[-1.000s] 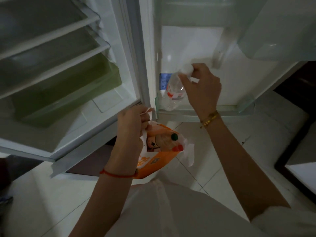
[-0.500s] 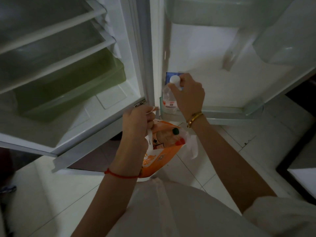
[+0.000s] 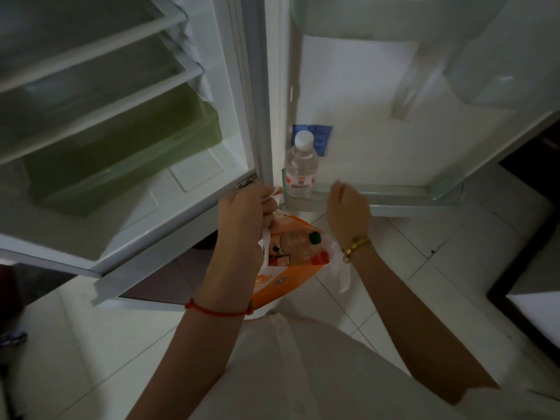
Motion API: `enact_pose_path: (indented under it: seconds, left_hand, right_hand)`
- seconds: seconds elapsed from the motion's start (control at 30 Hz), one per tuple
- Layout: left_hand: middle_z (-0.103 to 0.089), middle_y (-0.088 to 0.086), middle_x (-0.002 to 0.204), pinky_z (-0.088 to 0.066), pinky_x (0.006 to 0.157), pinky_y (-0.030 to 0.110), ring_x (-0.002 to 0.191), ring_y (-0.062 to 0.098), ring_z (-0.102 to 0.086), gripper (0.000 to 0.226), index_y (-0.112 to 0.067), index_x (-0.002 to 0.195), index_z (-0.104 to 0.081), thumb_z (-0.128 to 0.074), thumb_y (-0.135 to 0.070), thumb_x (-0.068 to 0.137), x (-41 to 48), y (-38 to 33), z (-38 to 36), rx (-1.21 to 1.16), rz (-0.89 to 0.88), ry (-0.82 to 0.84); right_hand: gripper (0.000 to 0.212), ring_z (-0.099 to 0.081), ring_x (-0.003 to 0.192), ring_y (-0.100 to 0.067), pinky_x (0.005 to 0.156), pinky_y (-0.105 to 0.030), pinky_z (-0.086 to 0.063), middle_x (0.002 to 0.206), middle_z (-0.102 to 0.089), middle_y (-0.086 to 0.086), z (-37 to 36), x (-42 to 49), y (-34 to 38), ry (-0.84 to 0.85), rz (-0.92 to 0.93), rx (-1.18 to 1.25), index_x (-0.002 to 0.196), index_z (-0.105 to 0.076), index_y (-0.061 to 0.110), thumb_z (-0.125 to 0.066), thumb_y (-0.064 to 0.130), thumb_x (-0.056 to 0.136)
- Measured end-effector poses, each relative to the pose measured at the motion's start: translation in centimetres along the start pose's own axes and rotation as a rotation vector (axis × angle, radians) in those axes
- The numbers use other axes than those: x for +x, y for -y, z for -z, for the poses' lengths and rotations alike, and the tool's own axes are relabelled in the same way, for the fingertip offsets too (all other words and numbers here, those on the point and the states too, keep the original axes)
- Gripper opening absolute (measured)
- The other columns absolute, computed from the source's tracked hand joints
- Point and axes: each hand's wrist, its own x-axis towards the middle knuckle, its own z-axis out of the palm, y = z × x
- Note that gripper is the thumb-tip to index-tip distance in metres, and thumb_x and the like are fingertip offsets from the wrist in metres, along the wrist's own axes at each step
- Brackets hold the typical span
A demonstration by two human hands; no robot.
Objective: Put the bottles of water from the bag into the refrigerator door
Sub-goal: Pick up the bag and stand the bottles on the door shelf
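A clear water bottle [image 3: 301, 165] with a white cap and red-and-white label stands upright at the left end of the door's bottom shelf [image 3: 403, 190]. My right hand [image 3: 348, 207] hangs just right of and below it, apart from the bottle, fingers loosely curled and holding nothing. My left hand [image 3: 245, 219] grips the white handles of an orange-and-white bag [image 3: 291, 262] held below the door. A green bottle cap [image 3: 314, 237] shows inside the bag's open mouth.
The open fridge body is at the left, with glass shelves [image 3: 100, 86] and a green drawer [image 3: 121, 147]. A second clear door shelf [image 3: 363, 22] sits higher up. White floor tiles [image 3: 424, 268] lie below; a dark-framed surface [image 3: 533, 304] stands at the right.
My right hand lowered the bottle onto the door's bottom shelf, let go of it and drew back down and to the right. The left hand kept hold of the bag.
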Motion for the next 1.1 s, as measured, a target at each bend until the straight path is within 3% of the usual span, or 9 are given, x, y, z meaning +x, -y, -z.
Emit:
enact_pose_path:
  seconds: [0.13,0.27,0.33,0.4,0.5,0.6,0.8,0.97,1.1]
  left_hand:
    - [-0.031,-0.009,0.037,-0.022,0.051,0.024,0.027,0.003,-0.023,0.012,-0.008,0.080,-0.053,-0.049,-0.003,0.090,-0.8,0.1,-0.2,0.008,0.031,0.001]
    - [-0.032,-0.010,0.035,-0.023,0.040,0.017,0.029,0.004,-0.024,0.024,-0.011,0.068,-0.052,-0.048,-0.003,0.091,-1.3,0.2,-0.1,0.039,0.056,0.010]
    - [-0.033,-0.010,0.034,-0.022,0.033,0.015,0.030,0.004,-0.024,0.029,-0.011,0.064,-0.050,-0.048,-0.003,0.091,-1.7,0.4,0.1,0.051,0.050,0.015]
    - [-0.034,-0.009,0.034,-0.024,0.033,0.016,0.029,0.004,-0.026,0.039,-0.014,0.053,-0.052,-0.049,-0.002,0.090,-2.1,0.7,0.3,0.034,0.037,0.017]
    - [-0.033,-0.009,0.034,-0.025,0.035,0.016,0.029,0.004,-0.025,0.060,-0.017,0.032,-0.051,-0.050,-0.004,0.091,-2.4,1.1,0.6,0.027,0.045,0.024]
    - [-0.033,-0.009,0.032,-0.025,0.041,0.019,0.026,0.002,-0.024,0.040,-0.014,0.053,-0.053,-0.050,-0.006,0.091,-2.6,0.9,0.8,0.043,0.036,0.002]
    - [-0.034,-0.011,0.030,-0.028,0.029,0.012,0.023,0.004,-0.025,0.019,0.000,0.104,-0.061,-0.048,-0.008,0.094,-3.0,0.2,2.3,0.065,-0.007,0.013]
    - [-0.029,-0.010,0.028,-0.030,0.030,0.013,0.020,0.005,-0.023,0.020,-0.002,0.082,-0.057,-0.044,-0.006,0.096,-3.3,-0.3,2.5,0.019,0.050,0.099]
    - [-0.033,-0.009,0.032,-0.033,0.035,0.016,0.023,0.003,-0.024,0.030,-0.010,0.065,-0.046,-0.044,-0.002,0.094,-3.5,0.4,1.5,-0.025,0.035,0.140]
  right_hand:
    - [0.041,-0.044,0.063,-0.018,0.059,-0.025,-0.039,0.062,-0.041,0.000,-3.0,-3.3,-4.7,0.377,-0.128,-0.209,0.057,-0.033,0.018,-0.043,0.020,0.097]
    - [0.029,-0.048,0.051,-0.010,0.042,-0.013,-0.032,0.056,-0.045,0.007,-5.4,-5.1,-6.3,0.658,-0.158,-0.140,0.060,-0.047,0.020,-0.056,0.018,0.088]
    - [0.016,-0.053,0.064,-0.013,0.048,-0.014,-0.031,0.069,-0.055,0.002,-5.9,-5.9,-6.8,0.744,-0.173,-0.174,0.090,-0.062,0.010,-0.060,0.026,0.088]
    - [0.054,-0.059,0.089,-0.019,0.063,-0.014,-0.042,0.105,-0.065,-0.011,-6.3,-6.4,-7.2,0.828,-0.192,-0.194,0.128,-0.054,0.004,-0.064,0.038,0.088]
    - [0.073,-0.051,0.128,-0.026,0.100,-0.025,-0.043,0.144,-0.048,-0.013,-6.1,-6.7,-7.1,0.880,-0.220,-0.174,0.147,-0.035,0.010,-0.064,0.042,0.088]
    - [0.075,-0.050,0.130,-0.026,0.104,-0.029,-0.043,0.146,-0.047,-0.009,-5.5,-7.3,-7.1,0.831,-0.187,-0.201,0.148,-0.034,0.014,-0.065,0.044,0.086]
    - [0.031,-0.061,0.083,-0.020,0.055,-0.017,-0.040,0.086,-0.063,-0.005,-3.2,-8.4,-4.9,0.597,-0.136,-0.041,0.100,-0.063,0.007,-0.073,0.028,0.078]
    - [0.034,-0.040,0.050,-0.002,0.046,-0.013,-0.029,0.054,-0.043,0.011,-0.1,-8.6,-1.4,0.414,-0.074,-0.004,0.054,-0.046,0.020,-0.069,0.032,0.076]
    - [0.025,-0.062,0.074,-0.015,0.067,-0.023,-0.051,0.080,-0.066,-0.001,3.3,-8.1,0.6,0.259,-0.068,0.002,0.081,-0.069,0.010,-0.073,0.033,0.071]
